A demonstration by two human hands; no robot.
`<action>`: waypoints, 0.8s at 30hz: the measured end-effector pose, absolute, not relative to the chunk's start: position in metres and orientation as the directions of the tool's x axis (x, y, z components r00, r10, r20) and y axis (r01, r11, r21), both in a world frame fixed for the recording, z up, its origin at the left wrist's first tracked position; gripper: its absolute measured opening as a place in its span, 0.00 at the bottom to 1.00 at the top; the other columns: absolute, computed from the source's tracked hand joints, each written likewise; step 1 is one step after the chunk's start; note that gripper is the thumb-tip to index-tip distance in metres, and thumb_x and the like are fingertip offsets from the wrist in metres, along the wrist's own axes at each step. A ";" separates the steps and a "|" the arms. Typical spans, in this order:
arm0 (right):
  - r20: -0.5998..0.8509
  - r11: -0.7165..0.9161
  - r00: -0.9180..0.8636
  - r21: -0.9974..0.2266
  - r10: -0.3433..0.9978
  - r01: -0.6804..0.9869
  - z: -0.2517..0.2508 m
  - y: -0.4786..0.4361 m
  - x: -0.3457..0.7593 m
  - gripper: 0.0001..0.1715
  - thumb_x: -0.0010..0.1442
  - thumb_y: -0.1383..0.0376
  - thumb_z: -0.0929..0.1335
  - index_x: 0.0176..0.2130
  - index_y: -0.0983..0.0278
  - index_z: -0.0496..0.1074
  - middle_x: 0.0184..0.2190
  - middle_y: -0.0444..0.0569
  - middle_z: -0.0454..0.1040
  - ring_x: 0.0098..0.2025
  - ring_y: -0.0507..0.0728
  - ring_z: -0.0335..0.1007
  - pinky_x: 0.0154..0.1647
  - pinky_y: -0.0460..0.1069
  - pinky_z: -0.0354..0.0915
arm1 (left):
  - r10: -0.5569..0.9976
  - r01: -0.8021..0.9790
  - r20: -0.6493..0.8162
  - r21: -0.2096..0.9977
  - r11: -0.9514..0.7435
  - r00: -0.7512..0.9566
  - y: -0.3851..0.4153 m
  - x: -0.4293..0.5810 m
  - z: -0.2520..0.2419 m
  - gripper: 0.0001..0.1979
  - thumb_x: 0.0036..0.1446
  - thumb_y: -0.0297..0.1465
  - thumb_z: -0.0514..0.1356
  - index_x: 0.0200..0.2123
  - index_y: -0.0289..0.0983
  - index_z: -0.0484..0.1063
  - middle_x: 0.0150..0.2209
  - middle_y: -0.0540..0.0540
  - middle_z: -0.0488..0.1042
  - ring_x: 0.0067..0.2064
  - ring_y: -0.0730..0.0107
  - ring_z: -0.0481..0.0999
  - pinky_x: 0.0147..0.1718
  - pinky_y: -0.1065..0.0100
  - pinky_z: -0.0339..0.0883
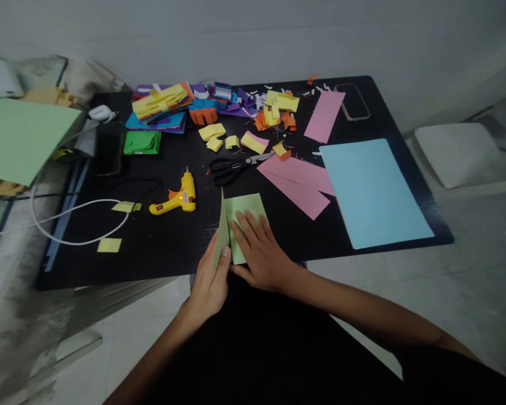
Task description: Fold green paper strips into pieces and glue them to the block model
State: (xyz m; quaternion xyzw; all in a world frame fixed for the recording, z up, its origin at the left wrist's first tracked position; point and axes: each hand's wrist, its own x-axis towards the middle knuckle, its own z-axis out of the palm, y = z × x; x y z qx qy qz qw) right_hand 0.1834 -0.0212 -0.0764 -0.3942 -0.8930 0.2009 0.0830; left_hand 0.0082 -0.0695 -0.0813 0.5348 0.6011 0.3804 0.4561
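Note:
A light green sheet of paper (241, 205) lies at the near edge of the black table, folded so that its left part stands up and its right part is flat. My left hand (213, 278) grips the raised left part, thumb on the inner side and fingers behind it. Flat on the right part rests my right hand (259, 250), its fingers stretched out and slightly apart. Beyond the paper are black-handled scissors (236, 164), blades pointing right. A yellow glue gun (181, 197) lies to the left, nozzle pointing away from me.
Pink paper strips (297, 183) and a stack of light blue sheets (375, 191) lie on the right. Folded coloured papers (162, 104) and scraps (274, 109) crowd the back. A white cable (82, 243) loops at left near a dark phone (108, 149). A stool (455, 152) stands beyond the table.

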 end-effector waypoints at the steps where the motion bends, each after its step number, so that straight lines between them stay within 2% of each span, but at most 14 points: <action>1: -0.013 0.613 -0.681 -0.424 0.732 0.666 -0.077 -0.019 0.184 0.51 0.71 0.49 0.66 0.75 0.79 0.49 0.78 0.72 0.42 0.80 0.76 0.28 0.78 0.72 0.36 | 0.989 0.290 -0.149 0.946 0.145 -0.008 -0.069 0.007 -0.081 0.27 0.74 0.45 0.52 0.72 0.47 0.64 0.74 0.47 0.63 0.75 0.55 0.61 0.76 0.49 0.48; 7: -0.005 0.644 -0.709 -0.414 0.705 0.643 -0.077 -0.010 0.186 0.51 0.70 0.47 0.67 0.75 0.78 0.51 0.78 0.73 0.42 0.80 0.76 0.30 0.78 0.72 0.41 | 0.986 0.250 -0.166 0.954 0.166 -0.021 -0.067 0.005 -0.078 0.26 0.73 0.46 0.54 0.70 0.45 0.68 0.71 0.44 0.68 0.74 0.54 0.63 0.76 0.51 0.48; 12: 0.016 0.651 -0.705 -0.399 0.709 0.646 -0.080 -0.011 0.185 0.51 0.71 0.47 0.66 0.76 0.76 0.49 0.78 0.70 0.43 0.81 0.73 0.28 0.78 0.72 0.40 | 0.996 0.264 -0.089 0.961 0.080 0.022 -0.063 0.007 -0.076 0.28 0.71 0.45 0.58 0.71 0.45 0.65 0.70 0.43 0.69 0.74 0.51 0.62 0.74 0.48 0.51; 14: 0.018 0.647 -0.700 -0.399 0.714 0.650 -0.081 -0.011 0.184 0.51 0.71 0.48 0.66 0.76 0.76 0.48 0.78 0.70 0.43 0.81 0.73 0.28 0.78 0.72 0.40 | 0.996 0.256 -0.087 0.963 0.084 0.000 -0.063 0.008 -0.075 0.28 0.71 0.45 0.58 0.70 0.45 0.67 0.69 0.42 0.70 0.72 0.51 0.66 0.73 0.48 0.53; 18: 0.010 0.625 -0.680 -0.406 0.733 0.667 -0.079 -0.014 0.183 0.49 0.70 0.50 0.68 0.75 0.74 0.51 0.78 0.71 0.43 0.80 0.76 0.32 0.77 0.71 0.42 | 0.964 0.139 -0.220 0.960 0.241 -0.153 -0.067 0.010 -0.075 0.26 0.71 0.47 0.57 0.63 0.39 0.75 0.62 0.40 0.78 0.66 0.50 0.74 0.71 0.50 0.60; 21: 0.010 0.613 -0.667 -0.405 0.745 0.679 -0.076 -0.015 0.183 0.47 0.70 0.50 0.68 0.75 0.70 0.54 0.78 0.71 0.44 0.80 0.79 0.35 0.76 0.73 0.45 | 0.916 -0.013 -0.322 0.944 0.329 -0.241 -0.071 0.009 -0.076 0.29 0.69 0.50 0.59 0.61 0.36 0.77 0.59 0.39 0.80 0.65 0.49 0.75 0.70 0.51 0.63; 24: 0.020 0.607 -0.654 -0.396 0.756 0.689 -0.076 -0.017 0.184 0.47 0.70 0.50 0.69 0.76 0.70 0.54 0.78 0.72 0.44 0.80 0.79 0.35 0.76 0.73 0.45 | 0.886 -0.155 -0.368 0.929 0.337 -0.282 -0.072 0.006 -0.080 0.31 0.66 0.51 0.62 0.60 0.34 0.77 0.59 0.38 0.80 0.66 0.47 0.75 0.69 0.50 0.63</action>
